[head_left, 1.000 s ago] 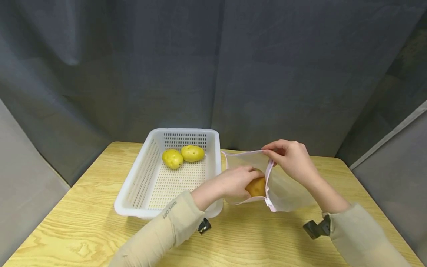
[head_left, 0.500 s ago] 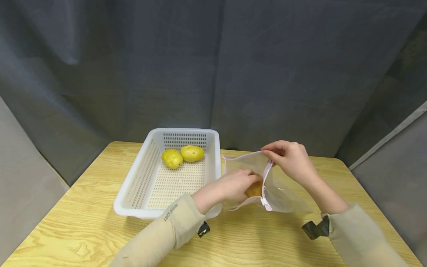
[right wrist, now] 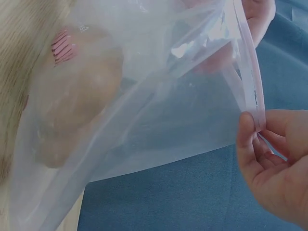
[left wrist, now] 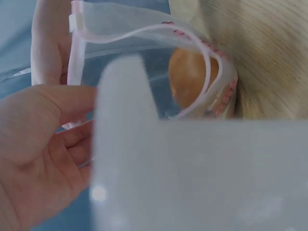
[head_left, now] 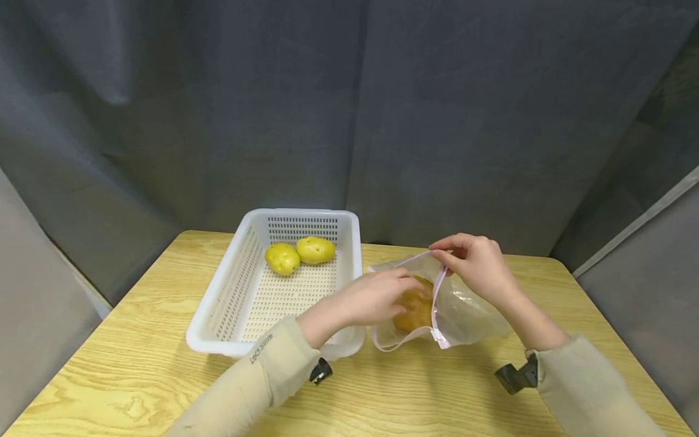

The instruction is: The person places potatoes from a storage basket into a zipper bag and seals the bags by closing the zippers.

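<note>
My right hand (head_left: 479,267) pinches the upper edge of a clear zip bag (head_left: 472,309) with a pink-lined mouth, between thumb and fingers. The bag lies at the right of the table, its mouth facing left and spread wide. Inside it sits a brown-orange potato (head_left: 412,314), seen also through the film as a rounded potato shape (right wrist: 82,82) in the right wrist view. My left hand (head_left: 377,297) is at the bag's mouth, fingers loosely bent and holding nothing. In the left wrist view the left hand (left wrist: 38,149) is partly hidden by a pale blurred rim.
A white perforated basket (head_left: 357,243) stands left of the bag, under my left forearm. Two yellow potatoes (head_left: 283,260) lie side by side toward its back. The wooden table (head_left: 109,376) ends at the back before a dark curtain (head_left: 273,109).
My left hand has let go of the potato in the bag and drawn back left, out of the mouth. The right hand keeps its pinch on the bag's edge.
</note>
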Tool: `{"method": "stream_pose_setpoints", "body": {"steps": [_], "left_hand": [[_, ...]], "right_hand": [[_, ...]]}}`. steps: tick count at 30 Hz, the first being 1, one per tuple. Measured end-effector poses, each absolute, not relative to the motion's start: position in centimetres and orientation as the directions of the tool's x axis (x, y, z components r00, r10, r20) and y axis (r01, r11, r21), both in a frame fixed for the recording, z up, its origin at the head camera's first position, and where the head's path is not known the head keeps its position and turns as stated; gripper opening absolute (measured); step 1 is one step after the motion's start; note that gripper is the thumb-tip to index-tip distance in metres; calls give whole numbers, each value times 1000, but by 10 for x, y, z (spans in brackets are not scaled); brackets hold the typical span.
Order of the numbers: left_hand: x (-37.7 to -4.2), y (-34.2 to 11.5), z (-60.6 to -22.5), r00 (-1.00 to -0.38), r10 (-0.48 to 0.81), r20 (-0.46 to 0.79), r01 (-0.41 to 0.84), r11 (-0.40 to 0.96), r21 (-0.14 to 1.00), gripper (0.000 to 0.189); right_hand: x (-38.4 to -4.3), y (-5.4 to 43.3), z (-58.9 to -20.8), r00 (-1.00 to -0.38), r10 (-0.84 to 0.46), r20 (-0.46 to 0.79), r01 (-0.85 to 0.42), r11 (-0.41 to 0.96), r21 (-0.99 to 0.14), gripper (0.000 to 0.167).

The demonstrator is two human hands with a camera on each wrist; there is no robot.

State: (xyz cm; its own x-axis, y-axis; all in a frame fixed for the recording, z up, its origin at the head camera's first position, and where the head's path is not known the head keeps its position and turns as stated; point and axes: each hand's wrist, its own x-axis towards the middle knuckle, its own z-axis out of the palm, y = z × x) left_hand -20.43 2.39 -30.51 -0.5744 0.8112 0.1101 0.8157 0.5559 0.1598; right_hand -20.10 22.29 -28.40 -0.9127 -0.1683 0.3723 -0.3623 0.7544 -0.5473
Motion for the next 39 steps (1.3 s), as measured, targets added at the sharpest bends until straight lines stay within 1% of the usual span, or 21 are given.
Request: {"method": "stream_pose_setpoints", "body": {"steps": [5,10,16,22,29,35,39], "left_hand": [[-204,16,-296,-574,808,129,816,554,165,38],[-202,11,-288,-570,813,119,818,548,174,37],[-203,6,-282,-587,804,99,804,564,187,37],[-204,-1,-275,-603,792,101,789,572,223,39],[-204,-10,-267,-610,781,135,788,579,210,39],[-208,-16,-266,-615,771,166,783,574,238,44],[-211,-20,-266,-624,756,195,779,584,230,45]], "right_hand": [[-202,224,-286,-916,-165,367,-354,762,-542,14],[-201,225,-288,-925,-162,343,-335,771,-541,16],[-199,225,-288,-931,-167,326,-330,770,-546,16],[-199,225,-290,-941,-170,293,-313,766,-562,18],[-199,226,-292,-944,-176,280,-310,763,-567,17],[-199,225,-290,-949,-185,257,-303,763,-570,18],[-198,225,-292,-954,-183,239,-290,769,-570,17]]}}
